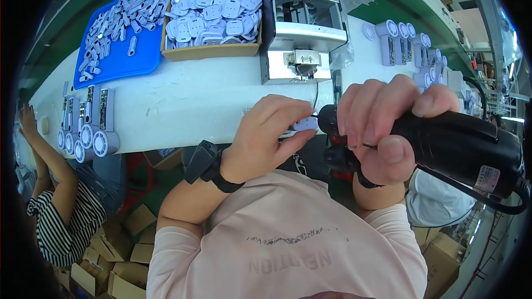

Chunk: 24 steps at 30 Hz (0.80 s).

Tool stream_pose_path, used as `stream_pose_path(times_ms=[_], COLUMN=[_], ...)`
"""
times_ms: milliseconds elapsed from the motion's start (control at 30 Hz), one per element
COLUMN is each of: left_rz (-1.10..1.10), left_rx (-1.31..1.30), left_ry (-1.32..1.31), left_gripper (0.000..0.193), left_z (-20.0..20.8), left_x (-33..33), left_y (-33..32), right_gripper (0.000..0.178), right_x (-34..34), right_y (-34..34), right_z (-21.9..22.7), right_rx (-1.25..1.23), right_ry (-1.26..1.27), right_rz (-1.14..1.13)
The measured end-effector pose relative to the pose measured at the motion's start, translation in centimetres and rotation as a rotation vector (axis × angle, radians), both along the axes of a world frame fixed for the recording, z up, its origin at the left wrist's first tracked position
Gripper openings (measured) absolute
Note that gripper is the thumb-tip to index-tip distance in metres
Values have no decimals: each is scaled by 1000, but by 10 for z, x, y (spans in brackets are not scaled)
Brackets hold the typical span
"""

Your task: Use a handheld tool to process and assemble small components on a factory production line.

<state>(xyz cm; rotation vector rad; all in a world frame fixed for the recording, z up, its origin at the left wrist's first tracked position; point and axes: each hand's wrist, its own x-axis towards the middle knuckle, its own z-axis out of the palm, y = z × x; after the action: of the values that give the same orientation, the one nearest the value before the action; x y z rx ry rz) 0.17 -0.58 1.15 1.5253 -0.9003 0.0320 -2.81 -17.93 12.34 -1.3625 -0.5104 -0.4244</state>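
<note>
My left hand [271,135] pinches a small white plastic part [306,123] between thumb and fingers, just off the table's near edge. Most of that part is hidden by the fingers. Wrapped around a black electric screwdriver [465,147] is my right hand [385,122]. The screwdriver lies nearly level, its nose pointing left and right up against the white part. Whether its bit touches a screw, I cannot make out.
Beyond my hands stands a silver screw feeder [303,33]. Left of it are a cardboard box [213,51] of white covers and a blue tray [124,69] of small white pieces. White round-ended units [103,143] stand at left, more [389,50] at right. A co-worker's arm [61,171] is far left.
</note>
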Motion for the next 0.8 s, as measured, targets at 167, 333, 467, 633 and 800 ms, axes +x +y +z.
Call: stream_pose_path(times_ms=[167, 333, 467, 633, 800], left_rz=[38, 32, 56, 51, 46], left_rx=[38, 7, -47, -17, 8], left_ry=[-52, -65, -40, -4, 14], left_gripper=[38, 39, 38, 38, 41], left_z=[-1, -8, -2, -3, -2], left_x=[-4, 1, -3, 1, 2], left_y=[4, 12, 10, 9, 6], right_gripper=[36, 37, 41, 42, 41], right_x=[8, 43, 51, 42, 8], right_y=[-19, -24, -21, -22, -23], right_z=[6, -46, -71, -59, -23], right_rx=[156, -33, -91, -57, 113], right_ry=[52, 34, 153, 407, 176], right_rz=[37, -261, -309, -239, -200])
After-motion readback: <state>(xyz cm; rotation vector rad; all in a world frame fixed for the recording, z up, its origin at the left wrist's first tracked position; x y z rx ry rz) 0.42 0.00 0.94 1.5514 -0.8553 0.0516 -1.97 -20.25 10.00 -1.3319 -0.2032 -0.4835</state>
